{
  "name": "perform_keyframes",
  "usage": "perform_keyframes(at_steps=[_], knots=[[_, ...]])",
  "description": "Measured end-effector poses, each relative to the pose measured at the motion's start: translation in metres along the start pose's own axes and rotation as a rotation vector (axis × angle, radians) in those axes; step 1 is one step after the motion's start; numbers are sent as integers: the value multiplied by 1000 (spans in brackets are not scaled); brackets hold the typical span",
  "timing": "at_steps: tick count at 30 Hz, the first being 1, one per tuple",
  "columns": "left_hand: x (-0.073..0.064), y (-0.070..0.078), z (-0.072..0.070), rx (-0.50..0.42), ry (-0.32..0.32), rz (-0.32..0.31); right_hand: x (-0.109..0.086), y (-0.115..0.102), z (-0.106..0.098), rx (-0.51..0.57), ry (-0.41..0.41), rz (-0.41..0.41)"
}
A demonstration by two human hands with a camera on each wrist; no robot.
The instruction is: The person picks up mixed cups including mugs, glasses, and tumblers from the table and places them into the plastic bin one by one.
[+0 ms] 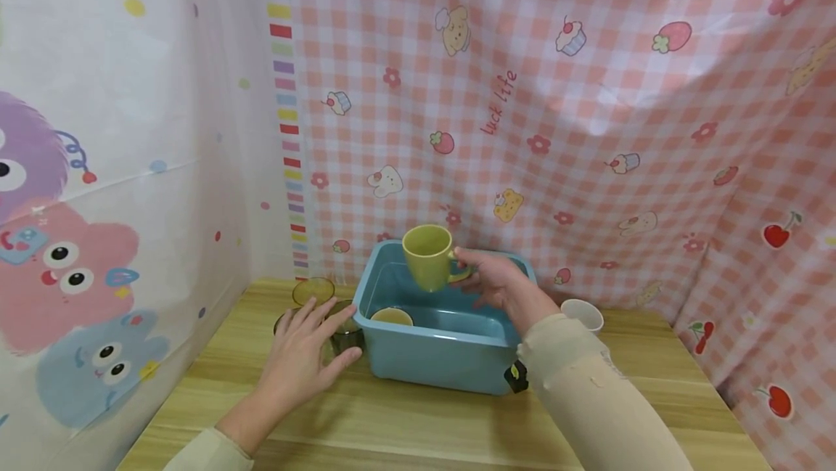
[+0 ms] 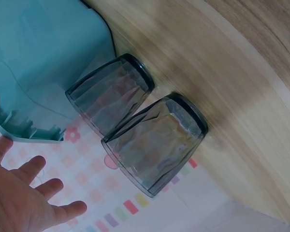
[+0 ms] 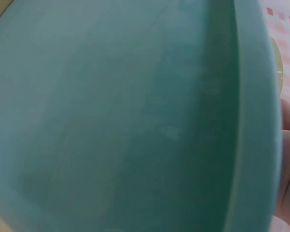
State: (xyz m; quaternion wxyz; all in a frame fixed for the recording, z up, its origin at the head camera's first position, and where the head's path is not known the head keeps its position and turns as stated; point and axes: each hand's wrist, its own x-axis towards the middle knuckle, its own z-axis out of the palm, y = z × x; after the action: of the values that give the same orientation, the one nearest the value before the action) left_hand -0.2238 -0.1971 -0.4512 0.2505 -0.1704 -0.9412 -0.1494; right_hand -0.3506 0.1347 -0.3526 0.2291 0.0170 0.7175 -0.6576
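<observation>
My right hand [image 1: 499, 282] pinches a yellow-green mug [image 1: 429, 259] by its handle, holding it upright above a blue plastic bin [image 1: 444, 363]. Inside the bin, at its left end, the rim of a yellowish cup [image 1: 392, 316] shows. My left hand [image 1: 297, 355] is spread with fingers apart at the bin's left side, its fingertips in front of the glasses there. In the left wrist view, two smoky tumblers [image 2: 157, 145] stand beside the bin, apart from that hand [image 2: 19, 193]. The bin's wall fills most of the right wrist view and hides most of the mug.
An amber glass [image 1: 313, 289] stands behind the smoky tumblers, left of the bin. A white cup [image 1: 583, 316] is to the bin's right, partly behind my right sleeve. A small black object [image 1: 516, 377] shows at the bin's front right corner. Printed curtains surround the wooden table [image 1: 418, 420].
</observation>
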Motion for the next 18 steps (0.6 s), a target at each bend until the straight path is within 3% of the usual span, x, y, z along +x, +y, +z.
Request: perform_keyframes(at_steps=[8,18], knots=[[-1,-2,2,6,-1,6,6,5,5,-6,55,16],[-1,-4,3,-4,1,7,10,7,10,-15,62,42]])
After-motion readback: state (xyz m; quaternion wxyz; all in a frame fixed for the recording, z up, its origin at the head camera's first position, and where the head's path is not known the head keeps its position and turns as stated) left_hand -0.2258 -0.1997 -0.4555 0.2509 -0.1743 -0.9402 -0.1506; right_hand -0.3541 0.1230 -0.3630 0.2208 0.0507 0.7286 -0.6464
